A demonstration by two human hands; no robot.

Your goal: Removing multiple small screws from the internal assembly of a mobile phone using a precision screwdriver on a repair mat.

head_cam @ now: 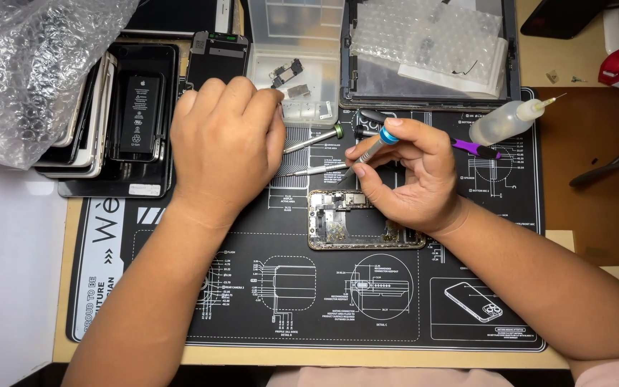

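- Black repair mat with white diagrams covers most of the worktop; the opened phone chassis lies at its middle.
- Right hand pinches a blue-collared precision screwdriver, tip angled down toward the chassis's upper edge (the tip itself is too small to make out).
- Left hand is curled over metal tweezers just above the chassis; whether it actually grips them I cannot tell.
- Judgement: keep the driver in line with the screw, press lightly, and steady the chassis so it does not slide.
- Toward the far edge: clear parts tray, squeeze bottle; stacked phones by the far left corner.
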